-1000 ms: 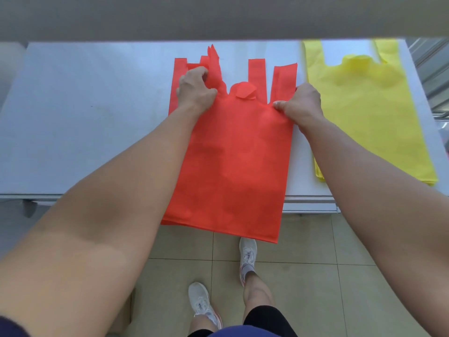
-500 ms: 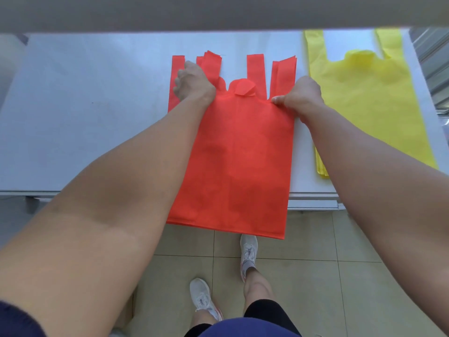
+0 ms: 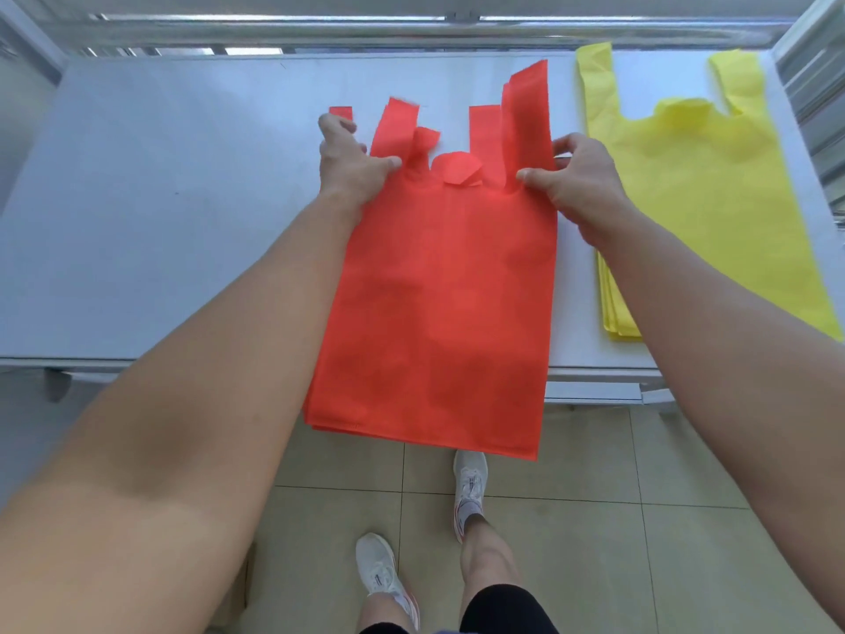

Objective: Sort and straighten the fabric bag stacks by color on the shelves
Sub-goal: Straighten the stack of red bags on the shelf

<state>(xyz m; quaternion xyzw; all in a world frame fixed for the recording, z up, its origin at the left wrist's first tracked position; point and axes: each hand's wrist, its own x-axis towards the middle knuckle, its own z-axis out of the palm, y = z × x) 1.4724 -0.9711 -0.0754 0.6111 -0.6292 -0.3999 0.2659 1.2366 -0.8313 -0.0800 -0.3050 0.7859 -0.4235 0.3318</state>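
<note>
Both hands (image 3: pixel 457 176) grip the red bag stack (image 3: pixel 439 304) at its handles

Lighting: bright, even daylight.
Soft glare on white shelf (image 3: pixel 160 199); wide-angle bending at edges; handle tips slightly blurred.

Flat stack of non-woven fabric bags (image 3: pixel 439 290): plain orange-red all over, handle strips the same shade, no print.
Second stack of non-woven fabric bags (image 3: pixel 699 194), by the shelf's right edge: solid bright yellow, unpatterned.
Smooth metal shelf board (image 3: pixel 160 199): pale blue-white, a few tiny dark specks.
Square floor tiles (image 3: pixel 594 542): greenish beige with thin darker grout lines.
Lace-up sneakers (image 3: pixel 379 569): white, a little red at the soles.
Shorts (image 3: pixel 503 610): black.
</note>
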